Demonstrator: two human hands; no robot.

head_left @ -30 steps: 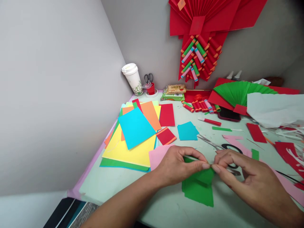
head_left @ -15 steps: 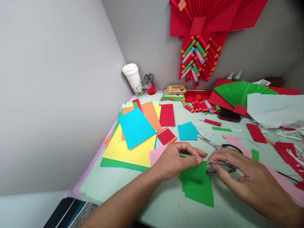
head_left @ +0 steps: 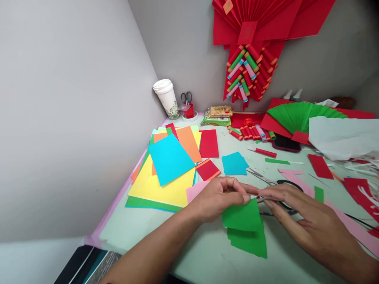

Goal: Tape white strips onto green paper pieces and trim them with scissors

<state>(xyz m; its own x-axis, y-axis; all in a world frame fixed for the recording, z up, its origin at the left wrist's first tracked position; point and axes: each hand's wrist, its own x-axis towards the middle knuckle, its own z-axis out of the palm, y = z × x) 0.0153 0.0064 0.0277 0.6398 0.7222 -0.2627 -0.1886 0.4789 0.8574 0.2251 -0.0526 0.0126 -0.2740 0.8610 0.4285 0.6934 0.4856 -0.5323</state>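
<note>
My left hand (head_left: 226,199) is closed, thumb and fingers pinching the top edge of a square of green paper (head_left: 241,217). The paper hangs down over a small stack of green paper pieces (head_left: 251,241) on the table. Close against it, my right hand (head_left: 299,211) is closed on a thin silvery tool (head_left: 263,198); its kind is mostly hidden by the fingers. The tool's tip meets the paper's top right corner. Just behind my right hand lies a pair of scissors (head_left: 262,176) with black handles, partly covered by that hand.
Coloured sheets (head_left: 170,159) lie piled at left, near blue squares (head_left: 235,163). Rolled paper tubes (head_left: 251,132), a glue pen (head_left: 265,152), a phone (head_left: 286,143) and a green paper fan (head_left: 302,114) lie behind. A lidded cup (head_left: 167,98) stands by the wall; paper scraps (head_left: 359,197) cover the right.
The held green paper has swung to hang flatter and shows more of its face. Both hands have shifted only slightly at the paper's top edge.
</note>
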